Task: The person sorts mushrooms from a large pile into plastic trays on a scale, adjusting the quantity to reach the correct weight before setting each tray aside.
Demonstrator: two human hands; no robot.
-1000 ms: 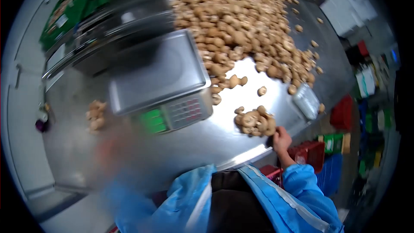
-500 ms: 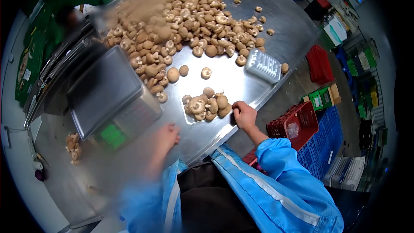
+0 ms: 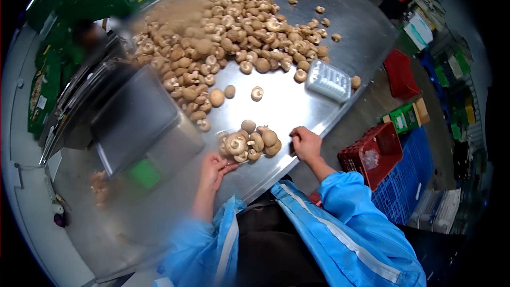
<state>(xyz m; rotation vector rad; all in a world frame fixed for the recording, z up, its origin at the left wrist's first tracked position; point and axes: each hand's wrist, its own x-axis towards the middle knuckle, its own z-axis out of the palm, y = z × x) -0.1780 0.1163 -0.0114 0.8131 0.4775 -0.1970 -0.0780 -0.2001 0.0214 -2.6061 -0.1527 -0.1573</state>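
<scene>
A clear plastic tray (image 3: 222,136) heaped with brown mushrooms (image 3: 256,139) lies on the steel table near its front edge. At the tray's near left corner is my left hand (image 3: 213,169), its thumb and fingers closed on the rim as far as I can see. My right hand (image 3: 308,145) rests at the table edge, right of the tray and apart from it. Its fingers are loosely bent, with a gap between thumb and index finger and nothing visible in them. One loose mushroom (image 3: 257,93) sits beyond the tray.
A large mushroom pile (image 3: 234,26) covers the far table. Stacked clear trays (image 3: 329,81) stand at the right edge. A weighing scale (image 3: 135,119) with a green display is on the left. Red crates (image 3: 374,154) stand on the floor. Another person (image 3: 90,34) is at far left, blurred.
My left hand has moved up and right to the tray's corner. The filled tray has shifted slightly toward me and to the left. My right hand has moved a little away from the tray.
</scene>
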